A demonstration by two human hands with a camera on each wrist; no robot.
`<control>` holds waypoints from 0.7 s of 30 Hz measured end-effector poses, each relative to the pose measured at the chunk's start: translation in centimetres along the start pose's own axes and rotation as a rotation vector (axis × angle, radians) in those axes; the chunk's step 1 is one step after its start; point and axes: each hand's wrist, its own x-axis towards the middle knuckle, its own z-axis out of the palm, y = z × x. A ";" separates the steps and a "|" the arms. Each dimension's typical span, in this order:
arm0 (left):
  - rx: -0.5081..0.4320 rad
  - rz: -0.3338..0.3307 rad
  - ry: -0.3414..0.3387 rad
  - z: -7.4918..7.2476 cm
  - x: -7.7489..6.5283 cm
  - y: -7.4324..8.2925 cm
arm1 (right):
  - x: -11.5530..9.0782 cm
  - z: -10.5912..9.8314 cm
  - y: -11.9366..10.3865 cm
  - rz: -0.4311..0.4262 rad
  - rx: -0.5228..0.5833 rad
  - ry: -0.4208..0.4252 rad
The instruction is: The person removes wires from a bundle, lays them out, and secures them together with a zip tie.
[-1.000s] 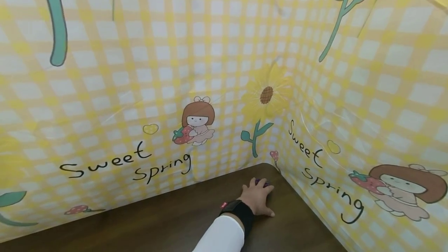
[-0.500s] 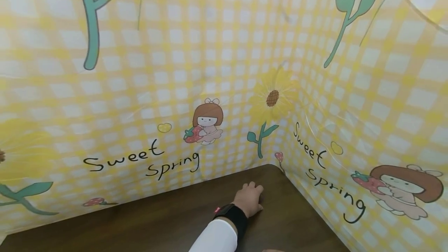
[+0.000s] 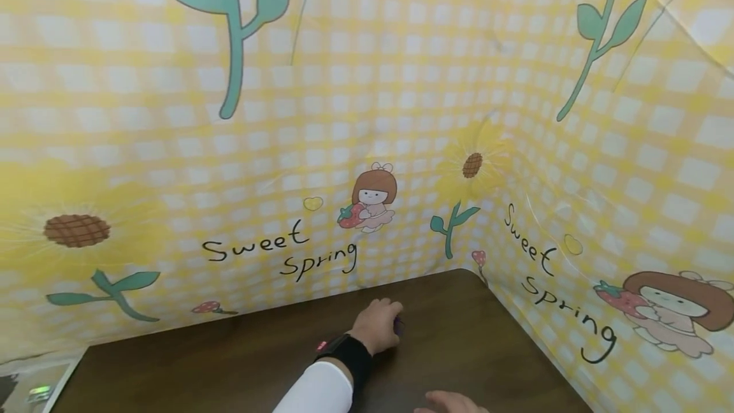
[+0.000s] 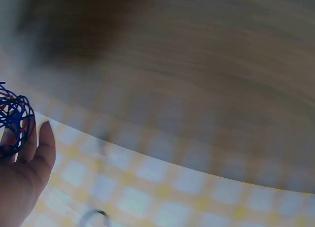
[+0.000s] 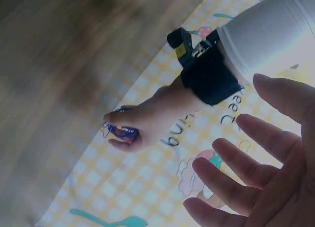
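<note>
My left hand [image 3: 375,327] grips a round, open tangle of blue and red wire close over the brown tabletop [image 3: 258,349]. Most of the wire tangle [image 4: 15,116] lies cut off at the left edge of the left wrist view, with fingers curled up beside it. Seen from the right wrist, blue strands of it show between the left thumb and fingers. My right hand [image 5: 266,182] holds nothing, its fingers spread and slightly bent. In the head view only part of it appears at the bottom edge, right of and nearer than the left hand.
A yellow checked sheet [image 3: 321,120] with printed flowers and figures stands behind and to the right of the table, meeting in a corner. A black band [image 3: 350,359] circles the left wrist. Past the table's left edge, a small lit green display [image 3: 40,392] shows.
My left hand, first spread over the dark thing near the far corner, has closed round it and drawn leftward and nearer. My right hand has come in at the bottom. The view has turned left.
</note>
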 end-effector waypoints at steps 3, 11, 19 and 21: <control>-0.026 -0.035 0.001 -0.8 -2.0 -1.8 | 1.4 -2.0 -4.1 -0.135 -0.142 0.191; -0.107 -0.113 0.016 -3.7 -6.7 -5.4 | 4.2 -3.3 -7.3 -0.297 -0.040 0.038; -0.140 -0.137 0.072 -6.0 -12.0 -7.9 | 6.5 -2.4 -9.9 -0.252 0.012 -0.210; -0.152 -0.139 0.086 -6.3 -13.7 -8.2 | 6.8 -2.1 -10.7 -0.241 0.015 -0.250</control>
